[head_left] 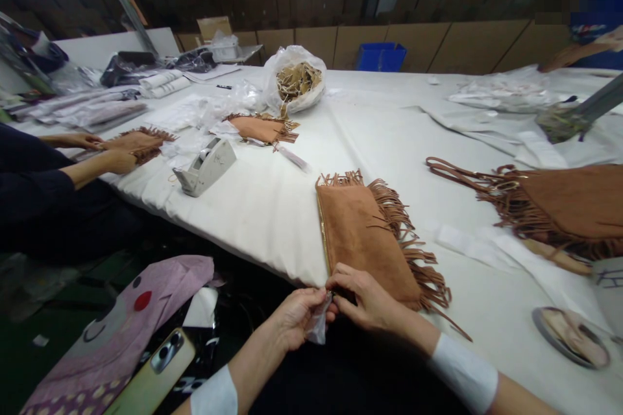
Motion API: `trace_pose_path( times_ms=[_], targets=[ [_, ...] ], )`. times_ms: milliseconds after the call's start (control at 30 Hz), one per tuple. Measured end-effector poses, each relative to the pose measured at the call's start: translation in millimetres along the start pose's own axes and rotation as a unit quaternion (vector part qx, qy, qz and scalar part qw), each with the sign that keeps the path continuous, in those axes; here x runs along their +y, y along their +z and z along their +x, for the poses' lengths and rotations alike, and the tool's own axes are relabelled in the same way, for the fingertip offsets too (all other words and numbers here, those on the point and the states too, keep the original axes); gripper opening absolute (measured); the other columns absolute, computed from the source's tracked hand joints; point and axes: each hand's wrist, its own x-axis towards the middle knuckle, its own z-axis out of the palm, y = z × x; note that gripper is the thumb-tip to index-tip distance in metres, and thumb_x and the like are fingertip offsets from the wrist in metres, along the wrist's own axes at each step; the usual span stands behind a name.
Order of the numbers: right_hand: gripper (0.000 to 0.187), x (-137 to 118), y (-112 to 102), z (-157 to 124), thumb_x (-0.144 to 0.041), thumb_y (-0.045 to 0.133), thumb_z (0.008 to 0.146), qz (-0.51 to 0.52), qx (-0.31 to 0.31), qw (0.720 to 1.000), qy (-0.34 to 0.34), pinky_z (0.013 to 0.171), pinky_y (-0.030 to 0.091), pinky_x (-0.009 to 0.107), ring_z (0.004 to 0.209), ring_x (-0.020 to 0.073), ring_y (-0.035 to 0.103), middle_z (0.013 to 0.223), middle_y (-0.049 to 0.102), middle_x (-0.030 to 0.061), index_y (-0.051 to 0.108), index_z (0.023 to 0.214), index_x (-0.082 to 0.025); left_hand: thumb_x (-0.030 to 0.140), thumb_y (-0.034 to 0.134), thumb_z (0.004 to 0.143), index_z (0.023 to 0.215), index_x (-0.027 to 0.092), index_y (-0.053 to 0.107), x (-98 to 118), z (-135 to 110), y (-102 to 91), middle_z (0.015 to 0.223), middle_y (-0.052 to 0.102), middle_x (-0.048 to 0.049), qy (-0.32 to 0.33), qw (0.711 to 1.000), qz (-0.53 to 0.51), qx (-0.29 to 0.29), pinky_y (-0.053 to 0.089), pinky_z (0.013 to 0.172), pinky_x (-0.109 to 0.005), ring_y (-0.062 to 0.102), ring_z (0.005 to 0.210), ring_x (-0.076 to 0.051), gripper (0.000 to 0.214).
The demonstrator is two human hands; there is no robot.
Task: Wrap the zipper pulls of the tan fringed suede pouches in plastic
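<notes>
A brown suede pouch point(363, 227) with fringe along its edges and a gold zipper lies at the table's front edge. At its near corner my two hands meet. My left hand point(302, 318) is closed on a small clear plastic bag point(318, 326), which hangs below the fingers. My right hand point(363, 298) rests against the pouch corner, its thumb and fingers pinched beside the left fingertips. Whatever small piece sits in that pinch is mostly hidden; it may be near the zipper end.
Further left stand a tape dispenser point(207, 165) and another fringed pouch point(263, 128). A co-worker's hands point(117, 159) handle a similar pouch. To the right lie a strapped fringed bag point(574, 201) and a tape roll point(569, 337). Below left is a phone point(156, 369).
</notes>
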Motion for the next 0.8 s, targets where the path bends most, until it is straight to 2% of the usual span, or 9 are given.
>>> trace_pose_path(
  times_ms=[233,400,533,600,667,733,800],
  targets=[
    [0.017,1.6,2.7,-0.6,-0.014,0.051,0.081,-0.005,0.037,0.999,-0.003,0.066,0.041,0.025,0.073,0.0141,0.051,0.082,0.054,0.0035,0.063,0.094,-0.016,0.027,0.056,0.088,0.08,0.01,0.064,4.2,-3.8,4.7,0.065,0.063,-0.0052,-0.048,0.998,-0.032,-0.017,0.048,0.054,-0.025,0.06,0.052,-0.013,0.021],
    [0.019,0.1,6.1,-3.4,-0.019,0.053,0.082,-0.01,0.081,0.997,-0.009,0.065,0.041,0.026,0.071,0.0142,0.052,0.08,0.057,0.0039,0.064,0.097,-0.016,0.024,0.054,0.089,0.079,0.008,0.064,1.7,-4.4,10.0,0.064,0.063,-0.0049,-0.034,0.999,-0.041,-0.006,0.046,0.051,-0.024,0.06,0.05,-0.012,0.021],
    [0.02,1.0,7.9,-5.9,-0.021,0.054,0.08,0.012,0.113,0.993,0.004,0.065,0.043,0.026,0.07,0.0141,0.054,0.081,0.06,0.0042,0.064,0.096,-0.015,0.019,0.055,0.088,0.075,0.008,0.064,-3.9,-1.9,13.4,0.062,0.064,-0.0044,0.016,0.999,-0.041,0.008,0.045,0.052,-0.021,0.058,0.049,-0.01,0.019],
    [0.021,0.2,7.6,-7.9,-0.021,0.052,0.081,0.033,0.141,0.989,0.026,0.069,0.045,0.027,0.074,0.015,0.057,0.084,0.064,0.0051,0.065,0.096,-0.016,0.016,0.057,0.087,0.075,0.008,0.064,-7.2,-0.4,13.9,0.063,0.065,-0.0058,0.045,0.998,-0.042,0.015,0.045,0.053,-0.02,0.059,0.05,-0.01,0.016],
    [0.023,-3.2,8.7,-12.8,-0.024,0.05,0.082,0.057,0.199,0.976,0.062,0.073,0.047,0.028,0.077,0.0163,0.059,0.087,0.067,0.0063,0.065,0.097,-0.015,0.016,0.06,0.085,0.075,0.008,0.065,-10.1,0.6,13.9,0.065,0.066,-0.007,0.065,0.997,-0.042,0.022,0.045,0.054,-0.02,0.059,0.051,-0.01,0.013],
    [0.026,-10.1,14.6,-22.0,-0.032,0.05,0.084,0.082,0.262,0.954,0.119,0.068,0.047,0.027,0.073,0.0169,0.06,0.081,0.068,0.006,0.066,0.093,-0.015,0.018,0.064,0.082,0.076,0.008,0.065,-12.7,0.9,13.8,0.065,0.067,-0.0071,0.077,0.996,-0.042,0.028,0.045,0.055,-0.02,0.059,0.052,-0.01,0.012],
    [0.036,-19.3,27.5,-34.5,-0.045,0.048,0.086,0.103,0.307,0.925,0.199,0.058,0.043,0.026,0.061,0.0156,0.057,0.066,0.064,0.0042,0.066,0.079,-0.014,0.02,0.068,0.079,0.076,0.008,0.065,-15.5,1.1,14.6,0.066,0.067,-0.007,0.08,0.995,-0.041,0.031,0.046,0.056,-0.021,0.06,0.054,-0.011,0.013]
  ],
)
